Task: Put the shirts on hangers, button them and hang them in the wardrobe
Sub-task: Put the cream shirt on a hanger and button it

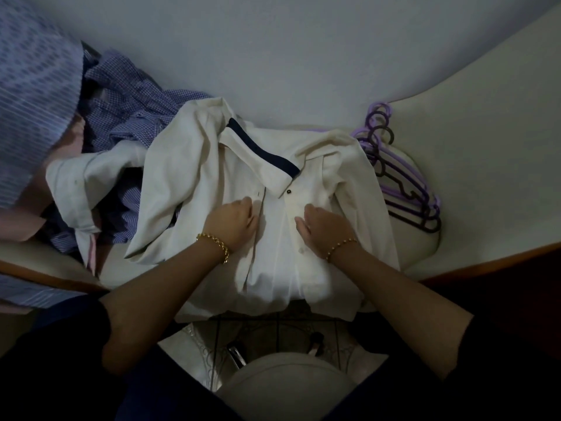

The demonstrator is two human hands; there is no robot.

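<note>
Near edge: the hem of the white shirt [273,287] hangs over the near edge of the white surface [485,132], so the front lies flat straight below the person.
Left hand [233,221]: fingers curled, pinching the buttonhole side of the open front. It seems to hold that edge ready to be drawn across.
Right hand [323,226]: fingers curled on the button strip, thumb towards the gap. It grips the cloth just beside a pale button, probably to steady it for the hole.
Bracelets: there is a gold chain [214,243] on the left wrist and a thinner one [340,246] on the right.
Shirt front: the two halves lie apart between the hands, so this stretch is not yet buttoned. A dark button [288,192] sits under the collar tip.
Collar: the collar, with its navy band [264,150], is folded down and points to the far edge. Whether a hanger is already inside the shoulders I cannot tell.
Hangers [406,189]: a purple stack lies just beside the shirt's shoulder towards the right edge, within easy reach of the right hand.
Waiting shirts: a blue checked heap [130,117] lies towards the far left corner, partly under the white sleeve. Judged by that, most of the task remains.
Striped cloth [33,86]: it lies at the left edge, blurred.
</note>
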